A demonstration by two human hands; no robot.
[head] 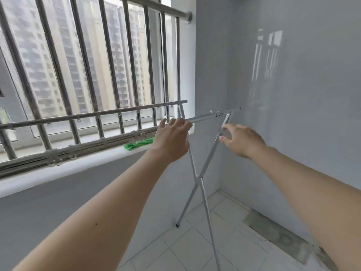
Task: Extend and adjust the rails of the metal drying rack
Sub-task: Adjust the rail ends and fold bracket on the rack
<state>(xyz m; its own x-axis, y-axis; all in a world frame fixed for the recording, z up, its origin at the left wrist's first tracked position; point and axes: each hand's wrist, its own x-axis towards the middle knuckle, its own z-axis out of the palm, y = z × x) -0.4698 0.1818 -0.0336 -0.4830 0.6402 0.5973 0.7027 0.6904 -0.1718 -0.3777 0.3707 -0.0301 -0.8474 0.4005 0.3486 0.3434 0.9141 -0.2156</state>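
The metal drying rack stands in the corner on crossed silver legs. Its near rail runs from the middle of the view toward the right wall, with a joint near its far end. My left hand is closed around this rail near its left part. My right hand is beside the upper part of the right leg, thumb and fingers spread, fingertips touching or almost touching the leg. A far rail with small hooks stretches left along the window.
Window guard bars fill the left side above a white sill. A green item lies on the sill. The glossy grey wall is close on the right. Tiled floor lies below, with a drain strip along the wall.
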